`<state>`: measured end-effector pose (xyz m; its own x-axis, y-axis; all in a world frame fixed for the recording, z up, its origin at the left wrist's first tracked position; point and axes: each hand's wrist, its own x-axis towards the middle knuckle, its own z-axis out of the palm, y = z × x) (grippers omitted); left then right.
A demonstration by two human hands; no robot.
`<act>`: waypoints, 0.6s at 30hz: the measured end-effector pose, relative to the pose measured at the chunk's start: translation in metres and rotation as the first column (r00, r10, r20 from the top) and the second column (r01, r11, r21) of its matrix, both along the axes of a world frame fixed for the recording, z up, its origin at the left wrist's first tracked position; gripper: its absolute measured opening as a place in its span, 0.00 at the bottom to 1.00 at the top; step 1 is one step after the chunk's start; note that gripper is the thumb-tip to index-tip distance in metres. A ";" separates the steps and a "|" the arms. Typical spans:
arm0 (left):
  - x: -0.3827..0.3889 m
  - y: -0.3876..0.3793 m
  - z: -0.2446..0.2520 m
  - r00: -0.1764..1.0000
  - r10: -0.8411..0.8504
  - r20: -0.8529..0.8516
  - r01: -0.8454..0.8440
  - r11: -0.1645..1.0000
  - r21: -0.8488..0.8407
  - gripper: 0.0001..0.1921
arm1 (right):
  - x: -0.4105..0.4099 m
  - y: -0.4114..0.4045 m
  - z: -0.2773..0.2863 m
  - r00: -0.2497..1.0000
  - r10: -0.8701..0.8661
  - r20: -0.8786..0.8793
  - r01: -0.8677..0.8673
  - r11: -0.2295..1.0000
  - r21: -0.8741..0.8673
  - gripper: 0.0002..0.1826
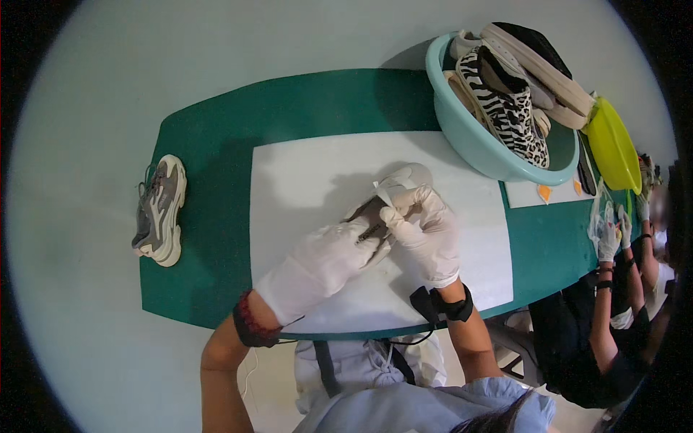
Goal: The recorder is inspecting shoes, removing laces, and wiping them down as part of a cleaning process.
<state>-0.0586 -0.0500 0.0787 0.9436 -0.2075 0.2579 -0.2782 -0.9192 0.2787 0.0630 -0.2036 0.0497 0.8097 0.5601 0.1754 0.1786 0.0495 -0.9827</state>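
Observation:
A white sneaker (410, 176) lies at a slant over the white sheet (300, 184), its toe pointing up and to the right. My left hand (325, 262), in a white glove, grips it around the heel end, with fingers at the dark-lined opening. My right hand (430, 233), also gloved, pinches at the lacing by the tongue. A short white strip, likely a lace (383, 194), shows at those fingertips; the fingers hide part of it. Much of the shoe's side and heel is covered by my hands.
A grey sneaker (165, 211) rests on its side at the left of the green table (325, 103). At back right, a light-blue basin (476, 146) holds several shoes. Beyond it are a yellow-green basin (612, 143) and a co-worker's gloved hand (609, 243).

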 end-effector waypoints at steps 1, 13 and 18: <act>-0.002 0.000 -0.003 1.000 -0.012 -0.001 0.012 1.000 -0.005 0.11 | -0.001 0.000 0.002 1.000 0.000 -0.022 -0.001 1.000 -0.014 0.09; 0.030 -0.001 -0.010 0.994 -0.042 -0.103 0.048 0.997 0.065 0.11 | 0.008 -0.002 -0.003 0.908 -0.067 0.415 0.117 0.988 -0.097 0.13; 0.017 0.007 0.008 0.999 -0.016 -0.030 0.017 0.999 0.050 0.13 | 0.006 -0.006 -0.010 0.975 -0.066 0.211 0.078 0.996 -0.051 0.11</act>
